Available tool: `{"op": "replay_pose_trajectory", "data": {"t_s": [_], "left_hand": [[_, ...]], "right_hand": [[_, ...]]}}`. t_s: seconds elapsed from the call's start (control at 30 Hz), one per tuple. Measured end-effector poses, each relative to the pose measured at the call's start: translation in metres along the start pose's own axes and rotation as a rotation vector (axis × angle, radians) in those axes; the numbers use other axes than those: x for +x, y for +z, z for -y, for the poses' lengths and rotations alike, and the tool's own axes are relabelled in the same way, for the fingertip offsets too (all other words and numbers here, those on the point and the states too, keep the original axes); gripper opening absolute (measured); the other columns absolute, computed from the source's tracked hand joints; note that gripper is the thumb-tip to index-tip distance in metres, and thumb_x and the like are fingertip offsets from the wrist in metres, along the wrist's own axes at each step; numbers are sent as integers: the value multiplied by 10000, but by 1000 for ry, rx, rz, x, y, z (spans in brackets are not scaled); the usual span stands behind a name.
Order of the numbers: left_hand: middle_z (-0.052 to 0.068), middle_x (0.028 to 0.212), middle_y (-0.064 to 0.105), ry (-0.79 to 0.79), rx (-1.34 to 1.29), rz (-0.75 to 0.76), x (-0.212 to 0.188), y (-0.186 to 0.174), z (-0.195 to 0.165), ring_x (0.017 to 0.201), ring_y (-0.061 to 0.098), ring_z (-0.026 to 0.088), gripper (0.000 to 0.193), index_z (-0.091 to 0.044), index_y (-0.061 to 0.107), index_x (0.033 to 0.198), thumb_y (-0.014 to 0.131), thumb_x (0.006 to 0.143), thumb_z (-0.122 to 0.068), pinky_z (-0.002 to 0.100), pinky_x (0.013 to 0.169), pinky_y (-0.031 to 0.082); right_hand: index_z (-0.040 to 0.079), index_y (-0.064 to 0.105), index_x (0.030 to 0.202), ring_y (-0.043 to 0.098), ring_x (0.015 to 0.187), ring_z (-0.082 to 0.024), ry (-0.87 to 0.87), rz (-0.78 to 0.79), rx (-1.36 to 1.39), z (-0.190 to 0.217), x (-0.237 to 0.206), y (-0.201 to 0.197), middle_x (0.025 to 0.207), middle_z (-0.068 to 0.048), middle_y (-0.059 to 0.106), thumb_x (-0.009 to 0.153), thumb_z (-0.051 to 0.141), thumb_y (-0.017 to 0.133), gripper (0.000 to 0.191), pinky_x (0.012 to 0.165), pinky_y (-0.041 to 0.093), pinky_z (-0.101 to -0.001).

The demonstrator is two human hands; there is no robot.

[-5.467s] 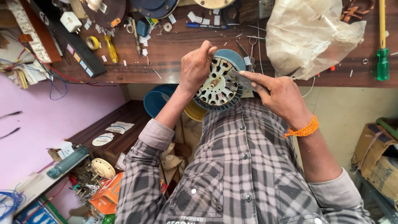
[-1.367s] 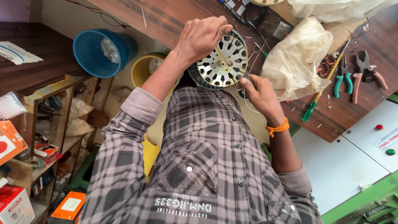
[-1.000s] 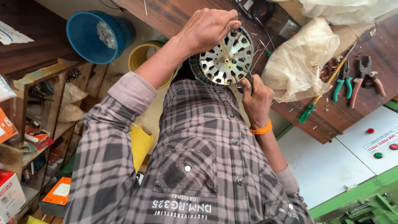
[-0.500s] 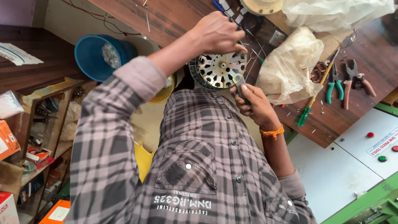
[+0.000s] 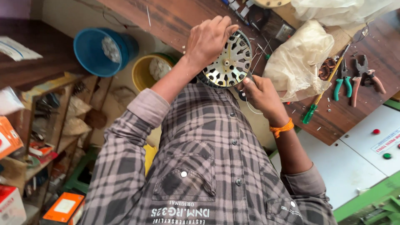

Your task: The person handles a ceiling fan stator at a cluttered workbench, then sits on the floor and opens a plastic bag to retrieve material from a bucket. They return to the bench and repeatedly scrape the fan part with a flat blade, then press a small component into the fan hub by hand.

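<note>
Round, slotted metal motor core (image 5: 228,62), dull silver with a brassy tint and a small hub at the centre, held up over the edge of a dark, scuffed wooden bench (image 5: 183,16), above the chest of a grey plaid shirt (image 5: 200,166). Left hand (image 5: 208,39) draped over the upper-left rim of the disc, fingers curled and closed around its edge. Right hand (image 5: 260,93) just below the lower-right rim, fingers pinched nearly shut on a small dark piece touching the disc; what the piece is, too small to tell. Thin pale wire (image 5: 250,109) looping down from that hand. Orange thread band (image 5: 281,127) around the right wrist.

On the bench to the right: crumpled translucent plastic bag (image 5: 296,62), long screwdriver with green handle (image 5: 318,98), green-handled pliers (image 5: 342,79) and red-handled pliers (image 5: 366,77) lying side by side. Below the bench at left: round blue plastic tub (image 5: 96,52) and yellow bucket (image 5: 148,73), each with whitish scraps inside. Smooth white panel (image 5: 354,162) with small red and green buttons at lower right.
</note>
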State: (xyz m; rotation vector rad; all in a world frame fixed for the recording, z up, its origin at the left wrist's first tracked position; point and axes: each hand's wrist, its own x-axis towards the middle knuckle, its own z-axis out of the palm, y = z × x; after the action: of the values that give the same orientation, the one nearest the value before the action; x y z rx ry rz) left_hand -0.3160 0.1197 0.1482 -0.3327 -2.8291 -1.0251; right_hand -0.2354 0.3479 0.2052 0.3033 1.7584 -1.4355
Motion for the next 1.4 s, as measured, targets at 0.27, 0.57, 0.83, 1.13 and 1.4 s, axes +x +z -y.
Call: {"op": "replay_pose_trajectory", "data": {"t_s": [0.27,0.57,0.83,1.13,1.4], "left_hand": [[101,801,623,152,-42,79,2,-1,17,742,664,359,402,-76,574,941,538,1125,-431,483,601,504],[90,801,661,452,138,234,25,-4,27,722,686,322,500,-90,623,908,496,1125,-523,438,577,525],[143,752,665,-186,166,80,-14,-8,16,654,686,407,531,-82,624,975,447,1055,-577,526,518,504],[153,684,674,14,102,63,-7,-5,34,623,665,423,497,-84,611,966,436,1119,-524,531,534,511],[150,686,664,198,67,114,6,-4,36,631,669,386,501,-75,658,951,484,1141,-504,494,537,507]], "right_hand": [[-5,528,946,614,684,-447,-420,-404,-873,-12,-8,20,724,-229,610,1078,201,615,260,577,434,-514],[64,608,1119,378,548,-102,-101,36,-8,-6,-1,17,706,14,456,1139,277,465,257,491,320,-268],[41,652,979,305,498,-20,120,103,194,13,8,17,639,86,403,1087,305,499,324,417,237,-209],[-11,694,856,442,557,-71,-133,-87,-327,22,6,19,628,-7,559,1060,260,591,355,504,377,-270],[-38,569,908,678,658,-362,-401,-241,-578,5,0,15,718,-220,627,1055,172,603,258,557,480,-434]]}}
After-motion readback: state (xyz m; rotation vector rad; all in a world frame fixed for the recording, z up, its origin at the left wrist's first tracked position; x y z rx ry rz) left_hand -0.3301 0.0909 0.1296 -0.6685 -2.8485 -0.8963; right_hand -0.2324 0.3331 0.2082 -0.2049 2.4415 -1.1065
